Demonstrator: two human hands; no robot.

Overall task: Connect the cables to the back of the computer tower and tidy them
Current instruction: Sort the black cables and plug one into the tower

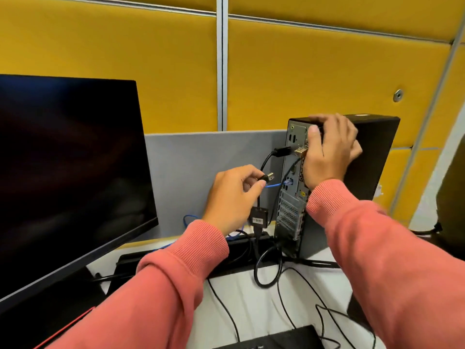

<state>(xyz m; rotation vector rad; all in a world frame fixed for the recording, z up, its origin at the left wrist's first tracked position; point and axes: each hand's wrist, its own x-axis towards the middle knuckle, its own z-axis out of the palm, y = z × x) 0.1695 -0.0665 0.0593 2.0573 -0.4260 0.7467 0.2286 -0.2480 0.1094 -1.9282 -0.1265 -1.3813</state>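
A slim black computer tower [372, 157] stands upright on the white desk with its grey rear panel [289, 205] turned toward me. My right hand [329, 149] grips the tower's top rear corner, thumb on the back panel. My left hand [236, 195] pinches a black USB plug [342, 177], held a short way left of the panel. A black plug [283, 151] sits in an upper port and a blue network cable [363, 182] in a lower one. A small black adapter box [259, 219] hangs on a cable below my left hand.
A large dark monitor [68, 172] fills the left. A grey divider [201, 177] and yellow wall panels stand behind the desk. Loose black cables [268, 270] loop across the desk, beside a long black device [241, 253]. A black object [289, 338] lies at the bottom edge.
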